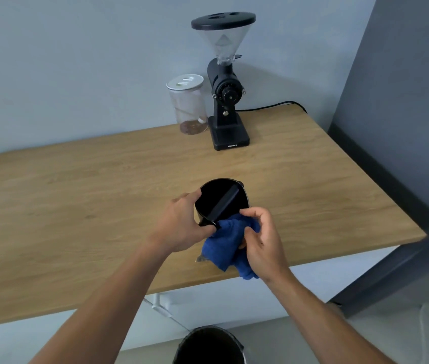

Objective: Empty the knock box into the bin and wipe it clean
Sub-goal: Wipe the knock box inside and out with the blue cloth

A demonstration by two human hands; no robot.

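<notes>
The black round knock box (217, 197), with a bar across its mouth, is tilted towards me above the wooden counter (77, 206). My left hand (182, 224) grips its left rim and side. My right hand (263, 237) holds a blue cloth (224, 245) bunched against the near edge of the box, by the end of the bar. Part of the cloth hangs down over the counter's front edge. The inside of the box looks dark and I cannot tell what it holds. A black bin (209, 346) stands open on the floor below, at the bottom of the view.
A black coffee grinder (228, 101) with a clear hopper stands at the back of the counter, its cable running right. A clear lidded jar (188, 106) sits to its left. White cabinet fronts are under the counter, and a grey wall panel is at the right.
</notes>
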